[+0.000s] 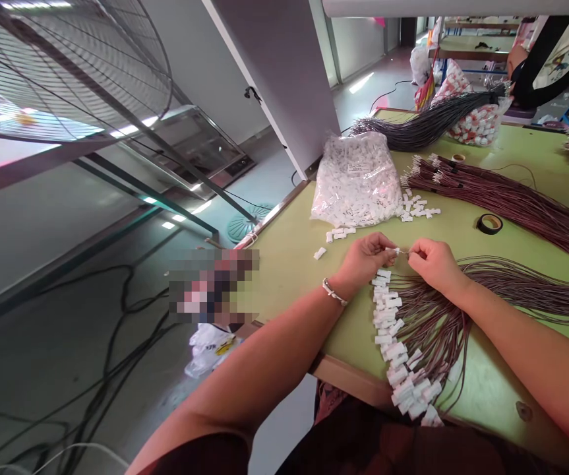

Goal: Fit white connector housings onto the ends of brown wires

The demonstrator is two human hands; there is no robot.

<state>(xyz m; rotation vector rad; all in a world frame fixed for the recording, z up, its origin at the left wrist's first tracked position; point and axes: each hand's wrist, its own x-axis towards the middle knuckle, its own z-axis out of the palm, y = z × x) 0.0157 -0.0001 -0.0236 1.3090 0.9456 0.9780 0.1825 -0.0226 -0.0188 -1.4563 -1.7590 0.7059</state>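
Observation:
My left hand [367, 257] pinches a small white plastic connector [391, 251] above the green table. Facing it, my right hand [431, 261] is closed on the end of a thin wire [405, 252], whose bare tip reaches the connector; whether it is inside I cannot tell. Below both hands lies a curved row of white connectors [388, 323] fitted on brown wires [442, 310], which run off to the right under my right forearm. Several loose connectors [341, 233] lie to the left of my left hand.
A clear bag of white connectors [356, 181] stands behind my hands. Bundles of brown wire [502, 198] and black wire [422, 122] lie farther back, beside a roll of black tape [489, 223]. A large fan [66, 72] stands left of the table [284, 284].

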